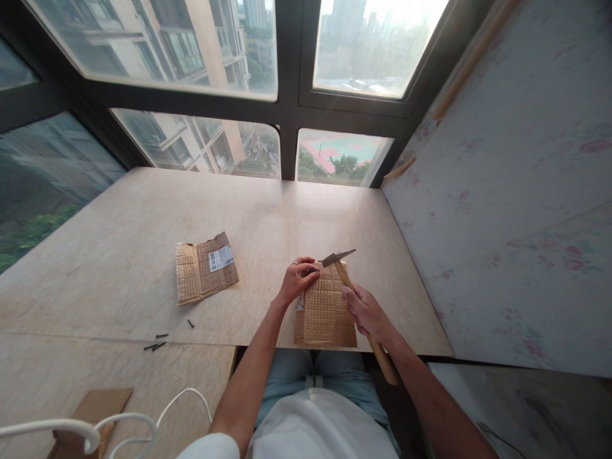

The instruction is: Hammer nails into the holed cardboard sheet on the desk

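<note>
My right hand is wrapped round the wooden handle of a hammer. Its metal head is raised over the top edge of a piece of corrugated cardboard lying at the front of the table. At the cardboard's upper left corner, my left hand has its thumb and fingers pinched on a small dark nail, mostly hidden by the fingertips. The hammer head is close to the left fingers but apart from them.
Another piece of cardboard with a white label lies to the left. Several dark nails are scattered near the table's front left. A white cable loops over a brown board. Windows stand behind; a flowered wall bounds the right.
</note>
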Demonstrator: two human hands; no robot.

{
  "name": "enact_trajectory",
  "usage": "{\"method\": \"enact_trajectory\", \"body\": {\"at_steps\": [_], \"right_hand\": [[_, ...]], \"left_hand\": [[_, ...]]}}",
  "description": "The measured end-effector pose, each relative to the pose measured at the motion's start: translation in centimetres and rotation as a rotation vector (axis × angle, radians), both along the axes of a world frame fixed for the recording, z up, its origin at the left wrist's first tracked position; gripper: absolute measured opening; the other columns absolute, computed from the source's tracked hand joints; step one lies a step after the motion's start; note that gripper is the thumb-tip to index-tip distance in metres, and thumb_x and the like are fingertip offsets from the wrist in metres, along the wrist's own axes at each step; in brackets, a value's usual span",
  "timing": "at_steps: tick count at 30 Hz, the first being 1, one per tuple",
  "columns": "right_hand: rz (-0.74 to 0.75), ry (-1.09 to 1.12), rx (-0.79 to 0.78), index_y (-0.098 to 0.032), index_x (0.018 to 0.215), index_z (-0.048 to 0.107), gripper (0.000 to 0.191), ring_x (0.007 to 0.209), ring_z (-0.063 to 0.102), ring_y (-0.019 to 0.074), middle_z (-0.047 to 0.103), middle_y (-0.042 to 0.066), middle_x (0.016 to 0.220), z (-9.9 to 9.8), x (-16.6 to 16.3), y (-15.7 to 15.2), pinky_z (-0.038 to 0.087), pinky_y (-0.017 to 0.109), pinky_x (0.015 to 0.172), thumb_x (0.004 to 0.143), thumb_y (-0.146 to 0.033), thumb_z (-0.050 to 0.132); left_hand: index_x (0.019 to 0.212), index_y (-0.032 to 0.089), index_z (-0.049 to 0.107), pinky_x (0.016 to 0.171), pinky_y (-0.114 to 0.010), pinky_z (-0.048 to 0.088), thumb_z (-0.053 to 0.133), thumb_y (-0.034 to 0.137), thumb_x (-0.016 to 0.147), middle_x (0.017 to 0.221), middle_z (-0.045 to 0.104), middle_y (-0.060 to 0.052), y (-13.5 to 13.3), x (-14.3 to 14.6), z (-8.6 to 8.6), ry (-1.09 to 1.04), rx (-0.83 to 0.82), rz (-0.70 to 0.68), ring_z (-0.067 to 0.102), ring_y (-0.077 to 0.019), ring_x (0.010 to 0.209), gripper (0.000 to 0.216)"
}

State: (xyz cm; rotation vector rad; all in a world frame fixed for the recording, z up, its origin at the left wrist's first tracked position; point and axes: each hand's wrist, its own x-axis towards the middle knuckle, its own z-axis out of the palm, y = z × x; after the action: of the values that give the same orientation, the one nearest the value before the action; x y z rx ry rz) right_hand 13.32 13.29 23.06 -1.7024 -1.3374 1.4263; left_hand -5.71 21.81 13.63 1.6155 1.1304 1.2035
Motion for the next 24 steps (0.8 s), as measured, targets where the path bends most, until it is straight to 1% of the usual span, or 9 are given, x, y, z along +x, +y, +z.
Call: {"method": "enact_trajectory", "body": {"at_steps": [2,5,8,11,13,16,19,24], "right_hand": [[0.023,-0.035,0.024,-0.022,0.08,0.046,0.034,0.038,0.029,0.0078,0.035,-0.009,0.051,-0.2,0.1,0.0,0.023,0.021,0.037,0.09,-0.054,0.042],[0.083,-0.102,0.087,-0.022,0.078,0.047,0.034,0.043,0.037,0.01,0.041,-0.006,0.053,-0.6,0.1,0.1,0.028,0.022,0.041,0.091,-0.052,0.042],[0.149,-0.187,0.176,-0.021,0.077,0.048,0.033,0.054,0.047,0.0134,0.049,-0.003,0.061,-0.8,0.0,0.6,0.034,0.024,0.05,0.092,-0.049,0.04],[0.223,-0.285,0.211,-0.021,0.076,0.05,0.033,0.064,0.053,0.0163,0.055,-0.001,0.067,-1.0,-0.2,1.0,0.037,0.026,0.058,0.093,-0.046,0.038],[0.24,-0.309,0.209,-0.021,0.076,0.051,0.034,0.067,0.055,0.0177,0.057,0.0,0.07,-0.9,-0.2,1.2,0.037,0.028,0.061,0.094,-0.045,0.036],[0.222,-0.302,0.222,-0.021,0.076,0.05,0.035,0.069,0.056,0.0187,0.059,0.001,0.072,-0.5,-0.2,1.3,0.037,0.028,0.062,0.094,-0.046,0.035],[0.233,-0.31,0.229,-0.021,0.075,0.05,0.035,0.068,0.055,0.0182,0.057,0.001,0.071,-0.2,-0.2,1.3,0.037,0.028,0.062,0.094,-0.047,0.035],[0.286,-0.319,0.191,-0.021,0.078,0.052,0.033,0.064,0.053,0.0172,0.053,-0.001,0.065,0.0,-0.5,1.4,0.036,0.028,0.062,0.094,-0.044,0.035]], "left_hand": [[0.081,0.02,0.075,0.096,-0.042,0.05,0.073,0.029,0.077,0.108,0.067,-0.01,0.0,0.0,-0.1,0.003,0.003,0.002,0.064,-0.0223,0.104,0.011],[0.082,0.019,0.074,0.096,-0.041,0.05,0.073,0.03,0.077,0.108,0.067,-0.01,0.0,0.1,-0.2,-0.008,0.0,0.008,0.064,-0.0217,0.103,0.012],[0.081,0.019,0.074,0.094,-0.04,0.051,0.074,0.029,0.076,0.108,0.067,-0.01,0.0,0.1,-0.2,-0.019,-0.006,0.011,0.065,-0.0215,0.101,0.012],[0.082,0.019,0.074,0.093,-0.04,0.052,0.074,0.03,0.076,0.107,0.068,-0.01,0.0,0.1,-0.2,-0.025,-0.009,0.007,0.064,-0.022,0.102,0.013],[0.083,0.019,0.075,0.094,-0.04,0.052,0.074,0.031,0.076,0.107,0.068,-0.01,0.0,0.1,-0.2,-0.028,-0.007,0.005,0.064,-0.0222,0.103,0.014],[0.082,0.019,0.075,0.094,-0.041,0.052,0.074,0.032,0.076,0.108,0.068,-0.01,-0.1,0.0,-0.3,-0.029,-0.012,0.011,0.065,-0.0221,0.102,0.014],[0.08,0.019,0.075,0.093,-0.04,0.052,0.075,0.032,0.075,0.108,0.068,-0.01,0.0,0.0,-0.4,-0.032,-0.022,0.015,0.065,-0.022,0.101,0.014],[0.078,0.019,0.076,0.094,-0.039,0.051,0.075,0.034,0.075,0.108,0.069,-0.01,0.0,0.0,-0.3,-0.051,-0.031,-0.003,0.065,-0.0227,0.103,0.015]]}}
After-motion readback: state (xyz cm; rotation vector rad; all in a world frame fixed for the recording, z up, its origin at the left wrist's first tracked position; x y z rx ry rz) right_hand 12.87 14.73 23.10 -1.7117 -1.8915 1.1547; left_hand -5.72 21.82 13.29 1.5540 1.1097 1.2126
